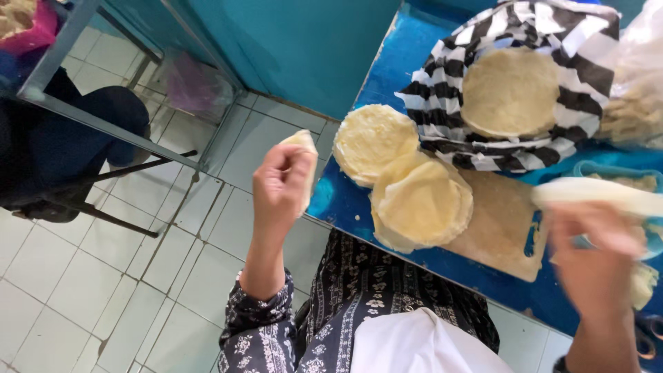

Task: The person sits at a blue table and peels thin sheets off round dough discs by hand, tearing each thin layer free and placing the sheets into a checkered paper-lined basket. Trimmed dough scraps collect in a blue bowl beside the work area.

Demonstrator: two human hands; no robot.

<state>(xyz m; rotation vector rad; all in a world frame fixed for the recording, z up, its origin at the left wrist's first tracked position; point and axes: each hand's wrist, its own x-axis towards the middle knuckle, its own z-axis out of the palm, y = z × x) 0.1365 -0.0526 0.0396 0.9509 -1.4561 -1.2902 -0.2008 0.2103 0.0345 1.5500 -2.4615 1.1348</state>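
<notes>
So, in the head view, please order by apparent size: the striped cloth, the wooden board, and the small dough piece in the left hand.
Largest to smallest:
1. Striped cloth
2. Wooden board, partly covered by dough rounds, so somewhat unsure
3. Small dough piece in the left hand

A blue tabletop point(345, 200) fills the right of the frame, bearing two stacks of pale dough rounds point(373, 141) point(421, 204), a wooden board point(497, 228) and a striped cloth point(442, 97).
</notes>
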